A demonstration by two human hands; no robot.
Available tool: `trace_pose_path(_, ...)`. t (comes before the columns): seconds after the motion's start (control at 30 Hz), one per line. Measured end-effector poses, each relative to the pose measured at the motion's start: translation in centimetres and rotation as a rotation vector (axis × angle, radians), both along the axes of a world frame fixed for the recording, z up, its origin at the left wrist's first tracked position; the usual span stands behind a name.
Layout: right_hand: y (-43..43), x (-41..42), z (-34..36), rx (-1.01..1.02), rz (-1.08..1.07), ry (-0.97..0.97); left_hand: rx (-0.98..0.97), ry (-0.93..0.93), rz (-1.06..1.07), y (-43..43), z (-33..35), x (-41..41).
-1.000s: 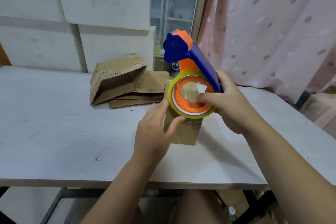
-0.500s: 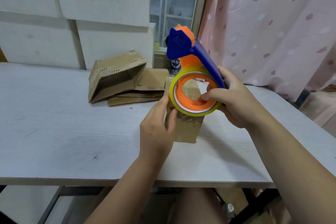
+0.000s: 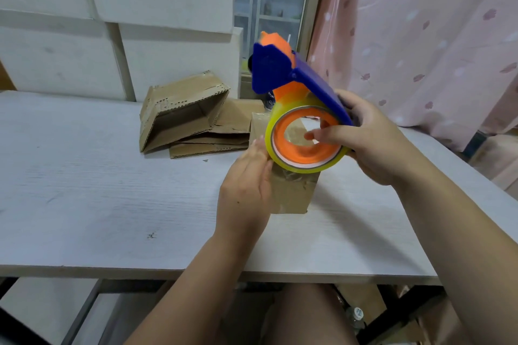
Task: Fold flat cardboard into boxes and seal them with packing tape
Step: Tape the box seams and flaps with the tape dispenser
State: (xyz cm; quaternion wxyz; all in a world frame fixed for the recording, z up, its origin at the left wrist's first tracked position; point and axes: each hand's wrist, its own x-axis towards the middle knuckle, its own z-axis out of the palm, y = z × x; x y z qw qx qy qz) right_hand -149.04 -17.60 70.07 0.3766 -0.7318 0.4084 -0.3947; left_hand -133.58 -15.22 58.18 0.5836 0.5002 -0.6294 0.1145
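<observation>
The white table (image 3: 84, 190) is carrying everything under both hands. Beyond the left hand (image 3: 244, 190), a stack of flat cardboard (image 3: 182, 117) is lying, its top piece partly opened. The small box (image 3: 294, 196) is standing between the hands, right under the right hand (image 3: 375, 154), with clear tape already wrinkling across its near face. The blue and orange tape dispenser (image 3: 269, 70) is tilting up and away from the right hand. That hand is gripping the dispenser's handle with curled fingers, and one digit, probably the thumb, is hooking into the core of the tape roll (image 3: 302, 168). The left hand is lying flat against the box's left side, fingers straight and together.

The step appears to be running tape over the box. Doing it well likely means:

- The left hand is bracing firmly so the light box is not sliding.
- The digit in the core is braking the roll so the tape is staying taut.
- The dispenser is travelling straight along the seam.
- The left hand is smoothing the tape flat to avoid more wrinkles.
</observation>
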Motion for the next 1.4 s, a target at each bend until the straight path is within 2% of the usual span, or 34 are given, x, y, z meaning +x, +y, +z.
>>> trace_pose_path(0.17,0.3,-0.5,1.9,-0.248,-0.072,0.239,-0.03,-0.067,-0.005,-0.2,-0.3,-0.1)
trace_pose_path(0.27,0.6,-0.2,2.7,-0.393,-0.111,0.505,-0.028,-0.129,0.014,-0.1,-0.3,-0.1)
trace_pose_path(0.33,0.7,0.2,2.7,-0.436,-0.154,0.605,-0.041,-0.175,0.036,-0.1,-0.4,0.0)
trace_pose_path(0.5,0.2,0.5,2.3,-0.529,-0.254,0.622,-0.055,-0.218,0.09,-0.1,-0.5,-0.2)
trace_pose_path(0.7,-0.2,-1.0,2.6,-0.595,-0.253,0.614,-0.066,-0.248,0.094,-0.2,-0.5,-0.2)
trace_pose_path(0.83,-0.8,-2.3,2.9,-0.682,-0.222,0.675,-0.081,-0.265,0.099,-0.3,-0.6,0.0)
trace_pose_path(1.1,-0.9,-2.9,3.4,-0.587,-0.157,0.725,-0.053,-0.327,0.059,0.0,0.0,0.7)
trace_pose_path(1.17,-0.8,-3.0,3.2,-0.569,-0.188,0.699,-0.035,-0.316,0.055,0.1,0.1,0.7)
trace_pose_path(1.23,-0.7,-3.3,2.6,-0.469,-0.212,0.598,-0.039,-0.317,0.055,0.2,0.1,0.7)
trace_pose_path(1.4,-1.0,-3.2,-1.5,-0.134,-0.274,0.03,-0.058,-0.318,0.063,-0.1,0.0,0.6)
